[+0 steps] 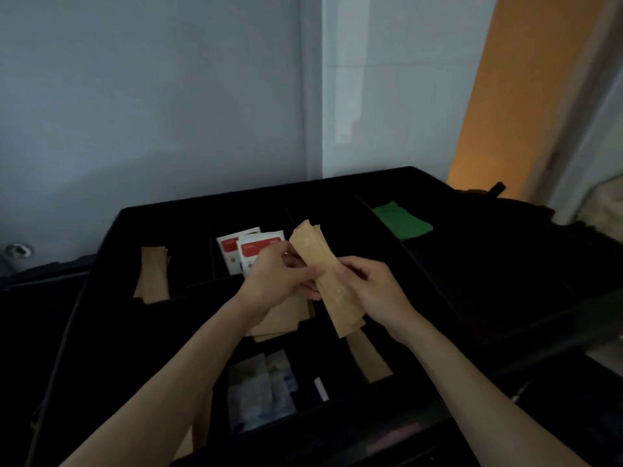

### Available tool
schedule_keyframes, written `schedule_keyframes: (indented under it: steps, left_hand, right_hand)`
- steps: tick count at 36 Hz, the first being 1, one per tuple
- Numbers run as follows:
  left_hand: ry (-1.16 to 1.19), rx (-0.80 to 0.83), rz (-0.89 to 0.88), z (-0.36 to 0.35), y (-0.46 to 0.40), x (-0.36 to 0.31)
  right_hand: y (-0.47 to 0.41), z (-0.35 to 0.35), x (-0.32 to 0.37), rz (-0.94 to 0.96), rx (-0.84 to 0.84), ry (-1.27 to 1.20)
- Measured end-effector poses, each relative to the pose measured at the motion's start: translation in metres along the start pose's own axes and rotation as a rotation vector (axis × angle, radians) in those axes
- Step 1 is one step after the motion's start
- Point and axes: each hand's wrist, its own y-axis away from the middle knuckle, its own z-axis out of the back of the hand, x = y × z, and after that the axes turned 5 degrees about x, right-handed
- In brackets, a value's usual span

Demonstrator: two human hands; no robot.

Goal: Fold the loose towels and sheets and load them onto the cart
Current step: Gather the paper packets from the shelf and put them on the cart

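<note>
Two bare arms reach in — left hand (276,278) and right hand (371,284) both pinch the brown packets (325,281), long way slanting over the cart tray (111,251).

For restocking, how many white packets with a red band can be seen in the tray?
2: both stand in a back compartment, first packet at the left, second packet overlapping it, behind the left hand. More may be hidden.
</note>
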Motion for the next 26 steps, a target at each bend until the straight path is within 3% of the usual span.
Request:
schedule_keyframes:
  steps: [5,9,16,21,26]
  left_hand:
    - [0.003,-0.01,0.001,-0.037,-0.011,-0.004]
    - [-0.126,-0.012,-0.001,-0.052,-0.018,0.0]
    - [-0.758,-0.072,-0.043,-0.063,-0.024,0.01]
    - [-0.991,-0.089,-0.046,-0.068,-0.029,0.023]
    - [-1.232,-0.006,-0.02,-0.074,-0.034,0.034]
  right_hand:
    - [0.011,0.037,-0.008,-0.027,-0.038,0.034]
    - [0.019,0.054,-0.017,-0.068,0.005,0.048]
    - [0.023,0.064,-0.034,-0.215,0.061,0.089]
    - [0.018,0.058,-0.04,-0.317,0.137,0.189]
    - [0.017,0.048,-0.046,-0.404,0.228,0.23]
